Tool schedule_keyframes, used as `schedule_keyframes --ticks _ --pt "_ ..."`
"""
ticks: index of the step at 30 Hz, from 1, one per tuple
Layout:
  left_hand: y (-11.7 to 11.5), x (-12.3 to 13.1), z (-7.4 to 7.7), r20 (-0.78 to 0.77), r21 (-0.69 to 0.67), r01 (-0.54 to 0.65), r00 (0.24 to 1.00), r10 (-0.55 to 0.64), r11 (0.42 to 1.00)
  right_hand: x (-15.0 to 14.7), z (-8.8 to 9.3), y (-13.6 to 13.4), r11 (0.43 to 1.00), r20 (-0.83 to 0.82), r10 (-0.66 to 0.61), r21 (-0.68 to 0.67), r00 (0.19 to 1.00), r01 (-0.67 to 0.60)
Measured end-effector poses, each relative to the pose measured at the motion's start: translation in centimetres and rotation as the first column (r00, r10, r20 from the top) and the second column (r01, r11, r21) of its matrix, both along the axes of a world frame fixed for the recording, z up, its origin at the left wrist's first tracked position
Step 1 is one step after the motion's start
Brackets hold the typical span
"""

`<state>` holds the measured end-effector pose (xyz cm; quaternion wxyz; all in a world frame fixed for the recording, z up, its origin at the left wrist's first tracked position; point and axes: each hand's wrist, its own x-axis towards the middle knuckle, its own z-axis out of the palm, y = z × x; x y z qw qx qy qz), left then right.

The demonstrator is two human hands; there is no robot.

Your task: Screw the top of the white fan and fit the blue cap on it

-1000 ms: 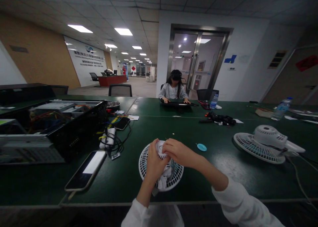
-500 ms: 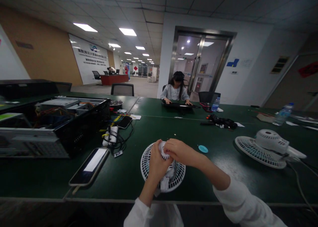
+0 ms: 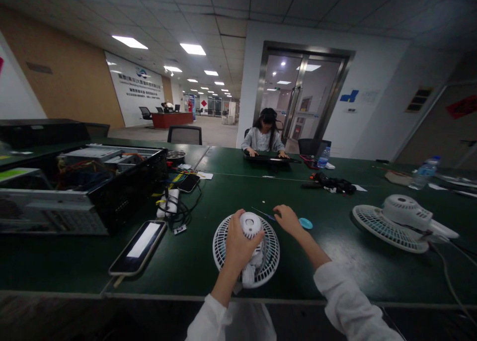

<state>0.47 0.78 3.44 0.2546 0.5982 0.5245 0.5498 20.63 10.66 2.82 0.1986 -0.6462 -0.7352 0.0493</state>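
Note:
A small white fan lies face down on the green table, its round grille (image 3: 222, 245) flat on the top. My left hand (image 3: 238, 244) is wrapped round the fan's white motor housing (image 3: 251, 224). My right hand (image 3: 288, 219) is off the fan and reaches onto the table beyond it, fingers curled at the end of a thin screwdriver (image 3: 262, 213). I cannot make out whether it grips the tool. A small blue disc (image 3: 306, 223) lies just right of that hand.
A phone (image 3: 137, 247) lies at the left near the table edge, beside cables (image 3: 175, 209) and an open computer case (image 3: 85, 182). A second white fan (image 3: 398, 219) lies at the right. Another person (image 3: 263, 138) sits across at a keyboard, near water bottles (image 3: 424, 172).
My right hand left the fan's motor housing and moved forward to the screwdriver on the table. My left hand kept its hold on the housing.

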Motion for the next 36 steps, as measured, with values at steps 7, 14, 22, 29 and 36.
schedule_keyframes --ticks 7,14,22,29,36 --pt "-0.1 0.1 0.0 0.014 0.014 -0.011 1.000 0.011 1.000 -0.5 -4.2 0.7 0.995 -0.071 -0.099 -0.031 0.993 0.097" --pt "0.0 0.1 -0.2 -0.002 0.020 -0.009 1.000 0.009 1.000 1.3 -1.9 -0.5 0.953 -0.444 -0.183 0.139 0.877 0.269" --pt "0.0 0.0 0.0 -0.036 0.010 0.006 0.999 -0.006 1.000 -3.2 7.3 -6.5 0.858 -0.833 0.407 0.489 0.374 0.154" --pt "-0.1 0.1 0.1 -0.032 0.017 0.001 0.999 0.000 1.000 -7.4 8.2 -8.3 0.877 -0.796 0.463 0.476 0.388 -0.069" --pt "0.1 0.1 -0.2 -0.030 0.021 0.006 1.000 -0.006 1.000 -8.1 7.5 -7.9 0.874 -0.797 0.470 0.481 0.379 -0.073"
